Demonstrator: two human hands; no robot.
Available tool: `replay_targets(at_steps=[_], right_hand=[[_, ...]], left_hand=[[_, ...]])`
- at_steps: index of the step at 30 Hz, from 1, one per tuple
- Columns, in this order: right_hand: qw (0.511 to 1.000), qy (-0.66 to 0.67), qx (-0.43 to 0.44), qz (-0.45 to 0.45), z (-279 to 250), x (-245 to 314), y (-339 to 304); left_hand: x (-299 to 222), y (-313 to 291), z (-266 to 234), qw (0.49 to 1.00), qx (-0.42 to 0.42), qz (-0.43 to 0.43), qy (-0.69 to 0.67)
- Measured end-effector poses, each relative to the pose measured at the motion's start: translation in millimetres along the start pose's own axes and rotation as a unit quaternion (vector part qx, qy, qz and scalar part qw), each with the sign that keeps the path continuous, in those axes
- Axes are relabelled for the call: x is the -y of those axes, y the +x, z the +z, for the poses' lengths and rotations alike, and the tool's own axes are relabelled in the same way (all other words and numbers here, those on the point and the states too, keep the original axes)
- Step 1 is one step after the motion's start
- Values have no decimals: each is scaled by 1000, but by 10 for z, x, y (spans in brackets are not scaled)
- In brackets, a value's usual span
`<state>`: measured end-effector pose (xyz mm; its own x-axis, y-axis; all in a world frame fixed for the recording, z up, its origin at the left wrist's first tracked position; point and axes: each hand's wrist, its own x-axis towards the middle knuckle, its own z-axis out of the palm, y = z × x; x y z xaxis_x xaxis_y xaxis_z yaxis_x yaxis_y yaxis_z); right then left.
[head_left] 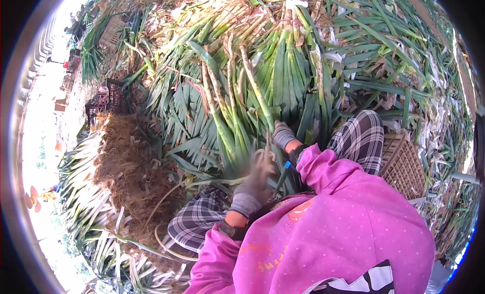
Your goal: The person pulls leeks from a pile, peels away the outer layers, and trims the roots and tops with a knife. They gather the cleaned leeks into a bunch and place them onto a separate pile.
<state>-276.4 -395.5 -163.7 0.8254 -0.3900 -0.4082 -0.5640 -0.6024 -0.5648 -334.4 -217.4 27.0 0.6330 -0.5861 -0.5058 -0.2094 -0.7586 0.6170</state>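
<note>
My right hand (pixel 284 136), in a grey glove, is closed around the leafy end of a long leek (pixel 256 86), whose pale stalk points away from me. Just below and left of it, my gloved left hand (pixel 257 178) is smeared by motion, so its fingers and anything in them are unclear. Several loose leeks (pixel 228 127) with soil-stained stalks lie ahead of my left hand. Beyond my right hand rests a bunch of leeks (pixel 285 66), its green leaves fanned toward me.
A stack of leeks (pixel 86 193) with a brown mass of roots (pixel 124 167) rises at the left. A brown plastic crate (pixel 402 165) stands by my right knee, a dark crate (pixel 103 102) at the far left. Loose green leaves (pixel 384 46) cover the right side.
</note>
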Motion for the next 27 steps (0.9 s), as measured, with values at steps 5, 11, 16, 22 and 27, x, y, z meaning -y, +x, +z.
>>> replay_targets(at_steps=[5, 11, 16, 22, 27], right_hand=[[999, -14, 26, -12, -36, -48, 75], [995, -27, 95, 26, -198, 111, 10], [997, -25, 63, -20, -136, -82, 8], [996, -47, 72, -14, 57, -280, 24], [997, -7, 83, 7, -11, -153, -79]], left_hand=[[239, 362, 31, 981, -55, 131, 135], [59, 672, -274, 997, -15, -4, 73], [184, 1031, -276, 990, -51, 4, 129], [137, 2065, -875, 983, 28, -72, 165], [431, 3109, -1173, 970, 14, -126, 209]])
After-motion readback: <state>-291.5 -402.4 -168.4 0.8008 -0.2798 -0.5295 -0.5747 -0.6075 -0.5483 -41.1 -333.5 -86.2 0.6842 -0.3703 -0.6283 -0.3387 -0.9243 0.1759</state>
